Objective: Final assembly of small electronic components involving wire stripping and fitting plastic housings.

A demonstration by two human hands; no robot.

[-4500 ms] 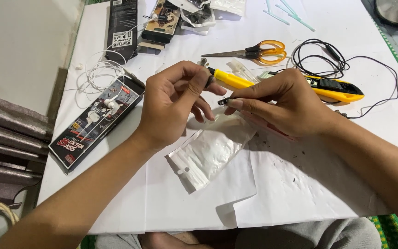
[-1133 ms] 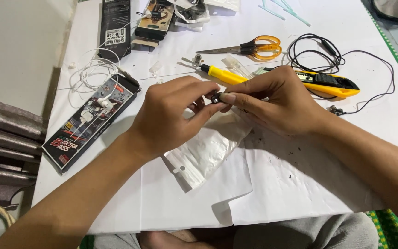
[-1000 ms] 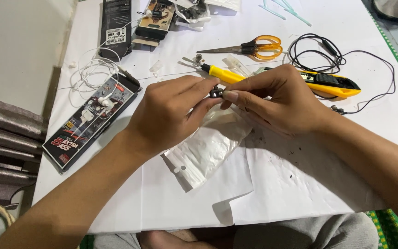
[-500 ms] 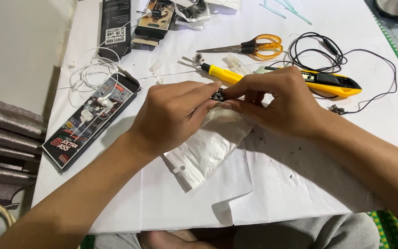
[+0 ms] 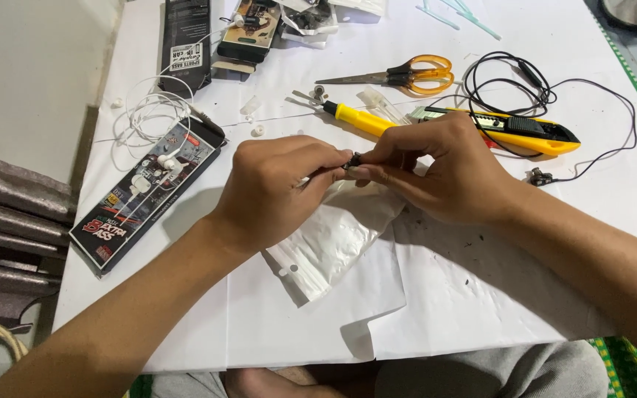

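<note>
Left hand (image 5: 274,188) and right hand (image 5: 447,173) pinching a small dark part (image 5: 352,158) between fingertips at centre, clear bag (image 5: 337,236) beneath, yellow screwdriver (image 5: 359,118) at 12 o'clock, scissors (image 5: 403,74) beyond, earphone box (image 5: 149,195) at 9 o'clock, yellow knife (image 5: 528,133) at 2 o'clock

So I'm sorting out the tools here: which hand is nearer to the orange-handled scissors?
Right. The right hand lies just below the scissors, close to the handles. The left hand sits further down and to the left of them.

A tiny dark earbud piece (image 5: 352,159), mostly hidden, sits pinched just above a clear plastic bag (image 5: 337,236).
</note>
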